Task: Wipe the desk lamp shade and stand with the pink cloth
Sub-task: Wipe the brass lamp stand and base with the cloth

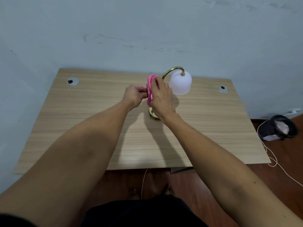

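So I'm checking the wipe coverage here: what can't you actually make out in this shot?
- Head view: the upright of the lamp stand is hidden behind the pink cloth and right hand.
- Most of the brass base sits under the right wrist.
- What the left hand pinches is covered by its own fingers and the cloth.
- Dust on the white shade is too fine to see.
- The dark basket on the floor: contents unclear.

The cloth (pixel 150 89) is showing bright pink, the shade (pixel 180 83) a milky white, and the stand (pixel 173 70) a shiny gold. The table (pixel 91 122) is showing pale wood grain in streaks, against a grey-blue wall (pixel 131 30) and reddish-brown floor (pixel 283 154).
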{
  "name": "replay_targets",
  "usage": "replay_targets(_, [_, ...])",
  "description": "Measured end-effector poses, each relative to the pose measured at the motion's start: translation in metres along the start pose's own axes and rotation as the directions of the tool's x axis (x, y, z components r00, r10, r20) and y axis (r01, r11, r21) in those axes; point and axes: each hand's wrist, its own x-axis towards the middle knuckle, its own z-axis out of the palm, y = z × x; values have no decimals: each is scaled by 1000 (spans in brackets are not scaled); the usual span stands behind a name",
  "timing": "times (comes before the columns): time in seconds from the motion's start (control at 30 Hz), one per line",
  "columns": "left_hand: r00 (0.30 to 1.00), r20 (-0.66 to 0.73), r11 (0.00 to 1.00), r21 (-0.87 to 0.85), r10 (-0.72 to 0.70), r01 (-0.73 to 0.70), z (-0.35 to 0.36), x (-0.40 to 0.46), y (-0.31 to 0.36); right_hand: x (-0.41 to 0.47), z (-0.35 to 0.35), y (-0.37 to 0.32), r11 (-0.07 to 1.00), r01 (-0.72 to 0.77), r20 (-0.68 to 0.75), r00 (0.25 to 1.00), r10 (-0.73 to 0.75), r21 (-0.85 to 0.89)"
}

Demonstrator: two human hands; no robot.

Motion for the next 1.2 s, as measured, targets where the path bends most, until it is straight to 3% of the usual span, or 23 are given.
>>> replay_targets(0.17, [1000,-7,1000,12,-11,11,0,0,-2,-5,3,3,980,-54,-49,997,65,192])
replay_targets(0.33, [995,-58,983,170,83,-72,1,-4,1,-15,7,3,970,229,40,973,-226,-83])
replay_targets(0.4, [996,-49,986,153,70,-62,1,-5,1,-21,12,-1,990,140,-7,990,-140,-4])
replay_targets(0.47, [998,-40,991,131,44,-38,2,-4,0,-20,16,-9,988,-27,-71,997,38,154])
replay_targets(0.57, [999,-27,992,116,44,-40,2,-4,1,-7,15,-9,903,-254,39,966,256,347])
replay_targets(0.63, [999,-24,995,90,42,-40,1,-4,1,-7,9,-5,950,-169,-11,984,178,263])
replay_targets(0.73, [998,-20,991,121,52,-49,1,-3,0,-19,7,1,985,166,-72,983,-168,-39])
replay_targets(0.77, [999,-9,994,104,47,-46,0,-3,0,-21,8,3,982,176,-68,981,-181,-67])
replay_targets(0.9, [999,34,999,52,15,-17,-2,-2,0,-16,8,1,971,-98,-154,979,133,219])
replay_targets(1.0, [998,47,996,75,39,-42,-3,-1,1,-19,3,6,997,70,-97,993,-74,-37])
replay_targets(1.07, [997,35,994,83,69,-72,-3,-2,2,-26,2,9,980,165,-71,982,-173,-114])
replay_targets(1.13, [997,25,991,105,78,-80,-4,-3,3,-37,5,13,990,134,-52,989,-136,-46])
replay_targets(1.2, [999,22,995,82,48,-49,-4,0,2,-52,10,20,994,-15,-40,999,19,108])
